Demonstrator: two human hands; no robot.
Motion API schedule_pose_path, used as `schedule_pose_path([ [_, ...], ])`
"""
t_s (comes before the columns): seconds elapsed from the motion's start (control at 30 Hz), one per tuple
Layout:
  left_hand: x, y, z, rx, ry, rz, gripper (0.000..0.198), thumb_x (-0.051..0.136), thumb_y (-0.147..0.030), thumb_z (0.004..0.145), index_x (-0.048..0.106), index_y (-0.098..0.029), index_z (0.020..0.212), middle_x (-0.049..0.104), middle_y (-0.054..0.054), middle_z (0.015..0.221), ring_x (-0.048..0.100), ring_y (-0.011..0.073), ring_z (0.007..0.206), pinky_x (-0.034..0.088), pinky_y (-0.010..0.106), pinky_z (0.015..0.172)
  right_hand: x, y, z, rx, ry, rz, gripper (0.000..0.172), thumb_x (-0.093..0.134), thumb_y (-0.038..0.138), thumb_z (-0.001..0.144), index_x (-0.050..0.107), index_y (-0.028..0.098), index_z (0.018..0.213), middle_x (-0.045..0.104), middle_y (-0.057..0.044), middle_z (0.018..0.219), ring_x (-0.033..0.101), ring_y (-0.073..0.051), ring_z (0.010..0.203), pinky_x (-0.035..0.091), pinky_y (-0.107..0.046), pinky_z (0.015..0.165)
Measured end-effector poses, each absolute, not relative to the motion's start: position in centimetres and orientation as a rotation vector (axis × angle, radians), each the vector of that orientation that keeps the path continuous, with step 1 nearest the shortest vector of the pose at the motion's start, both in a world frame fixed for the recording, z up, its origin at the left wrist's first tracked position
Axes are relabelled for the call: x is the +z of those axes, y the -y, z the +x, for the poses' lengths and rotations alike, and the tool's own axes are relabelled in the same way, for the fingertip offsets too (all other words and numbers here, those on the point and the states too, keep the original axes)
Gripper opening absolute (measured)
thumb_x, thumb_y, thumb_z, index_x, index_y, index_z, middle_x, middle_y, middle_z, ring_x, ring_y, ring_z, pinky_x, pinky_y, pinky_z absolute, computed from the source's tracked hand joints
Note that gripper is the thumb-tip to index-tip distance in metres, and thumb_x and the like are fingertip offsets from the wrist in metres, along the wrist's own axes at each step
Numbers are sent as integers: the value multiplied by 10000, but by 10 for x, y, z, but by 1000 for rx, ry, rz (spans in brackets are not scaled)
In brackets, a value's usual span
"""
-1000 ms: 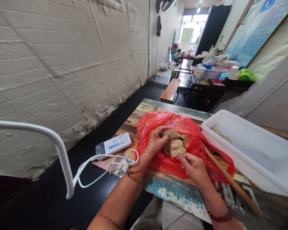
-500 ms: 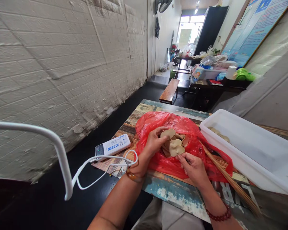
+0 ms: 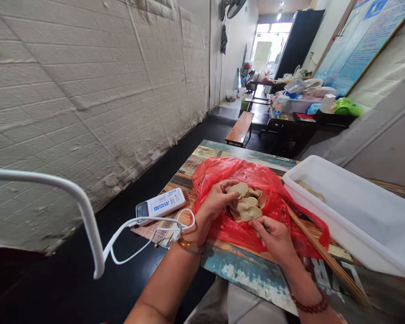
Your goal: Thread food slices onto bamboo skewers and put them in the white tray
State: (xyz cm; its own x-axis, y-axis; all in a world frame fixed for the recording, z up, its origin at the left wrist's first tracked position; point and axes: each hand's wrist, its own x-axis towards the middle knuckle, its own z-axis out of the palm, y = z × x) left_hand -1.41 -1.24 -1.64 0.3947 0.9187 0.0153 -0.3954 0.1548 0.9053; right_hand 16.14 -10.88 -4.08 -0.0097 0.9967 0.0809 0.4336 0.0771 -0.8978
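Thin, roundish beige slices (image 3: 245, 204), of a food I cannot identify, lie heaped in an opened red plastic bag (image 3: 232, 168) on the table. My left hand (image 3: 219, 195) is at the heap's left side, its thumb and fingers closed on a beige slice. Across from it, my right hand (image 3: 272, 231) pinches the lower edge of another slice between thumb and fingers. Whether a stick runs through these slices I cannot tell. A bundle of thin bamboo skewers (image 3: 327, 254) lies at the bag's right, its upper ends resting on the red plastic.
A white plastic tub (image 3: 351, 220) at the right holds a few beige slices (image 3: 310, 191). On the table's left are a white power bank (image 3: 162, 206) and its looped white cable (image 3: 128, 220). Beyond stand a wooden bench (image 3: 240, 128) and a cluttered table (image 3: 290, 118).
The slices between my hands have shifted slightly and sit a little lower and closer together. Both hands keep their grip. The whole view has moved slightly.
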Motion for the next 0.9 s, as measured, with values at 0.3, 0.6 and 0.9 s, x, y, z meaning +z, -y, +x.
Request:
schedule_pose_path([
  [0.3,-8,15,-15,1030,-637,984,394,748,-238,643,646,-139,1011,658,44,878,595,114,718,440,209,665,-39,109,165,847,1615,-1495,382,467,465,875,562,180,640,486,29,538,452,-90,428,336,-203,429],
  [0.6,-9,15,-17,1011,-626,995,411,766,-246,606,661,-121,984,654,49,863,584,114,705,432,215,655,-41,110,165,891,1602,-1492,375,475,474,872,572,180,661,462,36,542,426,-84,422,320,-200,406],
  [0.9,-10,16,-17,976,-654,1014,483,785,-268,585,639,-95,1011,581,5,696,494,73,579,372,189,554,-41,109,164,890,1589,-1483,372,493,487,850,586,185,653,462,31,529,413,-94,415,320,-211,395],
])
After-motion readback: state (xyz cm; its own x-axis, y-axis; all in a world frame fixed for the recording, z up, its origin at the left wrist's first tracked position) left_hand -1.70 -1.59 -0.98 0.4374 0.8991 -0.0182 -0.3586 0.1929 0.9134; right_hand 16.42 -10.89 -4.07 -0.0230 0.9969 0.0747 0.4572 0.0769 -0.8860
